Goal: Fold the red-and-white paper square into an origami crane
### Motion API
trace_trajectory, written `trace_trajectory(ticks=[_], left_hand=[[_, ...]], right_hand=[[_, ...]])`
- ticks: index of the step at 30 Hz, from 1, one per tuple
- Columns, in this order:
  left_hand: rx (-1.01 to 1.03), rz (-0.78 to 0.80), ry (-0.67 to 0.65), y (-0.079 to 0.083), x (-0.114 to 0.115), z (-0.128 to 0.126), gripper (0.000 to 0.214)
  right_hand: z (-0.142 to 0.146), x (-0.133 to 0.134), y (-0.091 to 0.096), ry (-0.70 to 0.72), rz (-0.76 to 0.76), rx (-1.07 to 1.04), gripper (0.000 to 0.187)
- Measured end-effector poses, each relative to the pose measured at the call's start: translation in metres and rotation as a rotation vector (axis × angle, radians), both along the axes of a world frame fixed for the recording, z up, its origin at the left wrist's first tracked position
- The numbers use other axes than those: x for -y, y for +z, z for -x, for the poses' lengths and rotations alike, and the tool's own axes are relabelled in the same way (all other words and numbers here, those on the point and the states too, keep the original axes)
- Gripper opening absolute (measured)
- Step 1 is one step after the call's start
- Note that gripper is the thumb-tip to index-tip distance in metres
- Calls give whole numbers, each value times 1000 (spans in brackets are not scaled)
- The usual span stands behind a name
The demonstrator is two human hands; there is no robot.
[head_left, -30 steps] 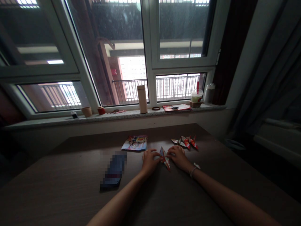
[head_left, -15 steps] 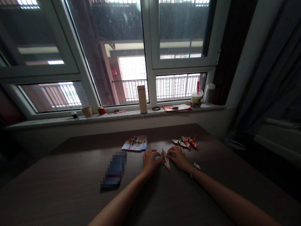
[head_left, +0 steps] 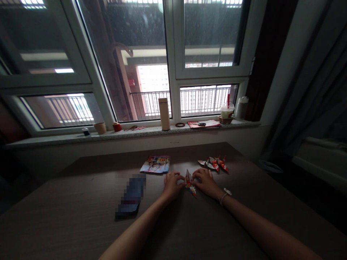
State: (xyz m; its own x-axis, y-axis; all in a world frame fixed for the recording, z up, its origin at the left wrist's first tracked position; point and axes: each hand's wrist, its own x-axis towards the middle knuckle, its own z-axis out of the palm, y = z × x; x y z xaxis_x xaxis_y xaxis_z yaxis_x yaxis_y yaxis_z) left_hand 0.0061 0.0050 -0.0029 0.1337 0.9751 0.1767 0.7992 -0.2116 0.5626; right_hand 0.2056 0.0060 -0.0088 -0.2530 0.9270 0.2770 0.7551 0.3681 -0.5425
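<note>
A folded paper piece (head_left: 191,188), pointed at both ends and printed in red, white and blue, sits on the table between my hands. My left hand (head_left: 172,184) pinches its left side between thumb and fingers. From the other side, my right hand (head_left: 204,181) has its thumb and fingertips closed on the paper's right edge. Just beyond my right hand lie several similar folded paper pieces (head_left: 215,164) in red and white. A stack of printed colour sheets (head_left: 155,164) rests past my left hand.
A blurred-out dark blue flat object (head_left: 132,196) lies left of my left forearm on the brown table (head_left: 81,202). Along the windowsill stand a beige flask (head_left: 163,115), a paper cup (head_left: 100,128), scissors (head_left: 200,124) on red paper, and a drink cup with a straw (head_left: 227,110).
My hands have barely moved; the left hand has shifted slightly left. The folded paper has turned or opened a little between my fingers.
</note>
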Motion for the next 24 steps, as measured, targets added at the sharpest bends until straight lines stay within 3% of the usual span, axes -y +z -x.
trace_trajectory(ticks=[10, 24], left_hand=[[33, -3, 15, 1, 1, -1, 13], [47, -10, 46, 4, 3, -2, 12]], right_hand=[[1, 0, 1, -20, 25, -13, 21], [9, 1, 0, -44, -16, 63, 45]])
